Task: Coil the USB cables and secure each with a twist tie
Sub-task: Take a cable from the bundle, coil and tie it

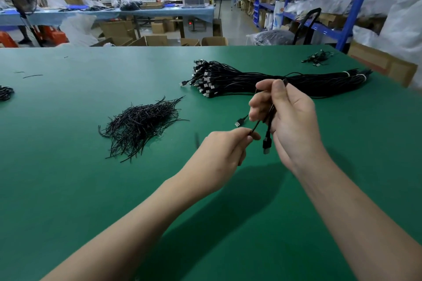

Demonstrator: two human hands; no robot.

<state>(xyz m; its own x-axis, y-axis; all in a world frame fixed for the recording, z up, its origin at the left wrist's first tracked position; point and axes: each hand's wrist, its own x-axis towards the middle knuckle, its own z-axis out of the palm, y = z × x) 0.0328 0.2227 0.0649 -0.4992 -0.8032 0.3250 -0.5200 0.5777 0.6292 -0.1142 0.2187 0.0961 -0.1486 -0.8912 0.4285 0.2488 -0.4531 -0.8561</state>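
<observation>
The right hand point(290, 121) is holding a black USB cable point(267, 134) above the green table point(91, 189), its fingers point(258, 107) curling closed around the gathered strands. One plug is hanging just below that hand, and another is poking out to its left. The left hand point(223, 155) is pinching a strand of the same cable tightly between thumb and forefinger. A pile of twist ties point(139, 124) is lying to the left, and a big bundle of cables point(239, 80) is lying behind the hands.

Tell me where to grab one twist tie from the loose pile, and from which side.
Probably pinch one stray tip at the right edge of the twist tie pile, coming in from the right: tips there stick out singly from the tangle, on the side nearest the left hand.
</observation>
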